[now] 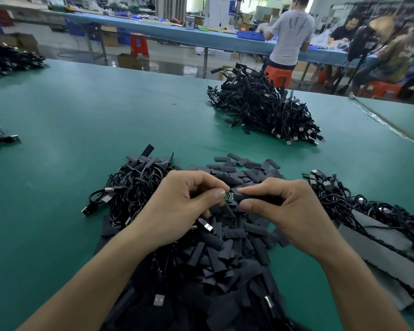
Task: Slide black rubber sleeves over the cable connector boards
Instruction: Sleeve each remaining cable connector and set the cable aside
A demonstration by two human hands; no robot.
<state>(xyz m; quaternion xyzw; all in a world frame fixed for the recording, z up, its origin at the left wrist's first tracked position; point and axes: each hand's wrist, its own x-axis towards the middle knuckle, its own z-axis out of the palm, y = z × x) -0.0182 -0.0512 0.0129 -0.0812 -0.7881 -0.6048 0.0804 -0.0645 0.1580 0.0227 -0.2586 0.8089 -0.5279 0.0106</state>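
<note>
Our left hand (177, 206) pinches the little green connector board (229, 196) between thumb and forefinger. Our right hand (289, 211) pinches a black rubber sleeve (252, 197), its mouth right at the board's tip. Both are held above the heap of loose sleeves (225, 247) by the near edge of the green table (81, 115). We'd call the sleeve light, soft and a bit grippy, so squeeze its edges to open the mouth. The board looks stiff but delicate, best held at its cable end. Sleeved cables (261, 108) are piled toward the far right corner.
</note>
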